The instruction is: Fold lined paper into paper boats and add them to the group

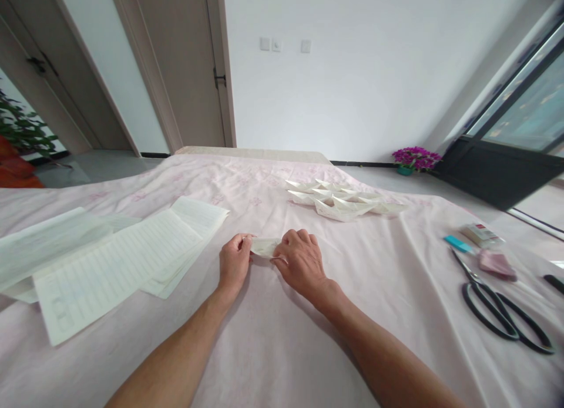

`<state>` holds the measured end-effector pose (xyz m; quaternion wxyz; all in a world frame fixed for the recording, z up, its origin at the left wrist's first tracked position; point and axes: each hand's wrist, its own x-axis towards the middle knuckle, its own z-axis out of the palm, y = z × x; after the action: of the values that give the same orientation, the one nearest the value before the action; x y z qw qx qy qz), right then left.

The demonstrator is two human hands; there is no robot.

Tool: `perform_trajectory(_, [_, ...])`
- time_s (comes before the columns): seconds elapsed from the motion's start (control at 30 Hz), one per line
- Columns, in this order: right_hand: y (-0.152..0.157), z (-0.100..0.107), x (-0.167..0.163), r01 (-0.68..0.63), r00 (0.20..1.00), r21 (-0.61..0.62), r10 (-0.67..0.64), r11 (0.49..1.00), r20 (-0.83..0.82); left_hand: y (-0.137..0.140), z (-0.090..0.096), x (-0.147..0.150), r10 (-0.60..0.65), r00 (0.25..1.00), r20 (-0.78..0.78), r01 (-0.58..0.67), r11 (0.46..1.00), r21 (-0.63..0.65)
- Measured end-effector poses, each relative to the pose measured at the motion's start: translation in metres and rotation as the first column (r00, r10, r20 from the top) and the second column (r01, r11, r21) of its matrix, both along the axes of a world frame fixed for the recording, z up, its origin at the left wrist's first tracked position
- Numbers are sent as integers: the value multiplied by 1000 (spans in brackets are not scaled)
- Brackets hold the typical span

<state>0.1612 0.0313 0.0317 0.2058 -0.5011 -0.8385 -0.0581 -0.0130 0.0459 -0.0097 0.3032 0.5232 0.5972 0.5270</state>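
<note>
Along the left edge of the pink cloth [396,290], loose paper sheets [118,267] lie overlapping, several of them lined, the top one stretching toward the near edge. They lie flat, so this part of the supply looks unworked; their number cannot be told under the overlap.

Near the middle of the cloth, between its left and right edges, the left hand [235,261] pinches the left end of a small folded paper [263,248] between thumb and fingers. The right hand [302,258] closes over the right end, fingers curled and thumb low, so both grips are on the same piece. It is already narrowed by folding but, judging by its shape, not yet finished.

Farther right, toward the far edge, a cluster of pointed paper boats [339,202] sits close together, seemingly complete; they overlap too much for a sure count.

Near the right edge lie black-handled scissors [474,279], with a blue item [458,243], a wrapped pack [481,235] and a pink item [497,264] beyond them, all apart from the hands.
</note>
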Motion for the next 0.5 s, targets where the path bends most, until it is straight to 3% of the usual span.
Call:
perform_trajectory(0.2, [1,-5,7,95,994,70,-91,993,-58,-1,0,1,30,1000,-6,-30,999,17])
perform_trajectory(0.5, [6,-11,11,141,984,52,-135,989,-114,-4,-3,3,31,997,-64,-25,995,92])
